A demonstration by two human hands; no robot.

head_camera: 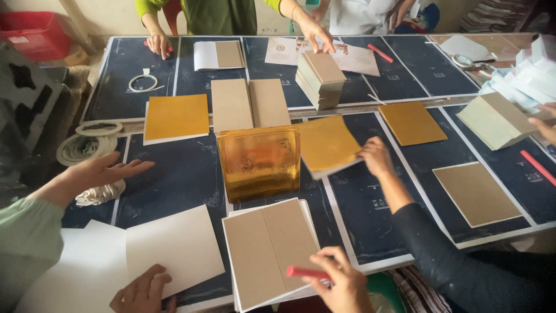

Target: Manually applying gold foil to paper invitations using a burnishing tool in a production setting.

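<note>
At the bottom of the frame, the right hand [341, 284] grips a red marker [307, 272] over a grey-brown folded board [269, 249], two panels on white backing. The left hand [142, 293], fingers seemingly spread and empty, presses a white sheet [174, 243]. Above, centre, a glossy gold stack [259, 162] stands on the dark blue surface [185, 174].

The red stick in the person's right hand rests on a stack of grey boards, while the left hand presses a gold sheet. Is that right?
Not quite. The head view shows the left hand pressing a white sheet, not gold. The right hand does hold the red stick over the grey boards.
</note>
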